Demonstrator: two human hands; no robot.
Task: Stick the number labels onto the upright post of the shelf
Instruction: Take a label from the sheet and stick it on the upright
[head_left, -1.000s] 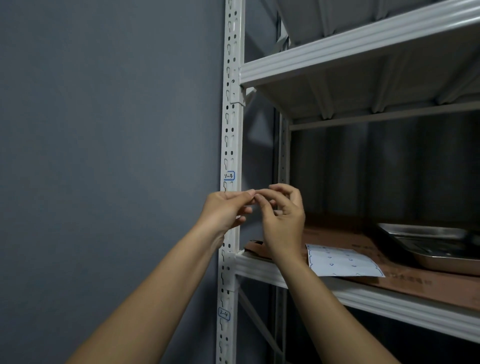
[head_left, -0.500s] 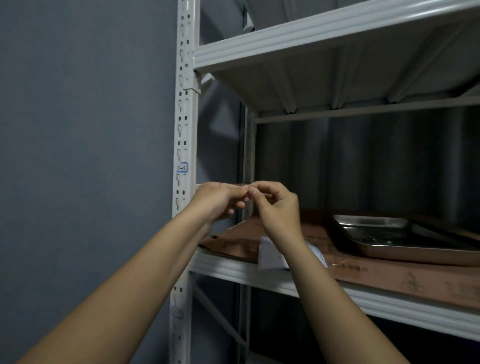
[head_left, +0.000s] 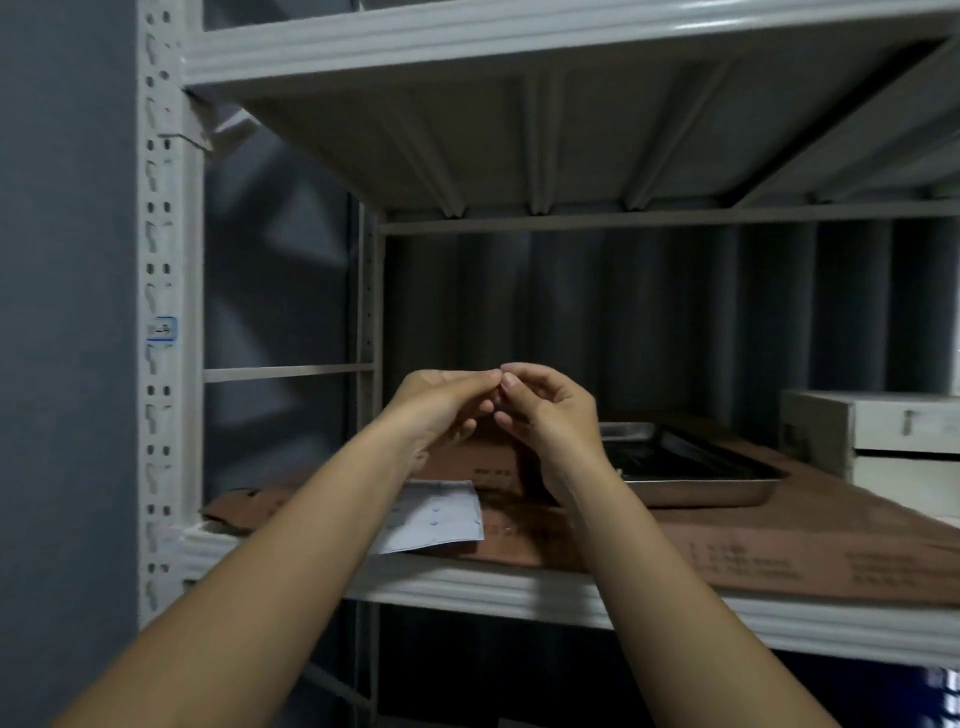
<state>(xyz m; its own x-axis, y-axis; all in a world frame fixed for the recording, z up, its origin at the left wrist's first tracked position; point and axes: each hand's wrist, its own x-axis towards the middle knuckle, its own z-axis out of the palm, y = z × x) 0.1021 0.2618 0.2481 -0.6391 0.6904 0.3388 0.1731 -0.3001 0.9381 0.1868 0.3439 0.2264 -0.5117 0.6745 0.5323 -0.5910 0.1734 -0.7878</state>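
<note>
The view has swung right since a second ago, carrying the upright post (head_left: 161, 332) to nine o'clock of both hands. Its long axis runs vertical; the left hand (head_left: 441, 402) is nearer. Right hand (head_left: 550, 410) meets it fingertip to fingertip, pinching something too small to tell, likely a label. One label (head_left: 161, 329) sits on the post.

Probably storeroom: metal shelving (head_left: 467, 582)

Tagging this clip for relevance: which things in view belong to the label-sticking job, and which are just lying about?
Job:
upright post
stuck label on the post
label sheet on the shelf
left hand and right hand, fingertips together; whatever they pinch is too small to see

Lying about:
metal tray
cardboard sheet
white box
</note>
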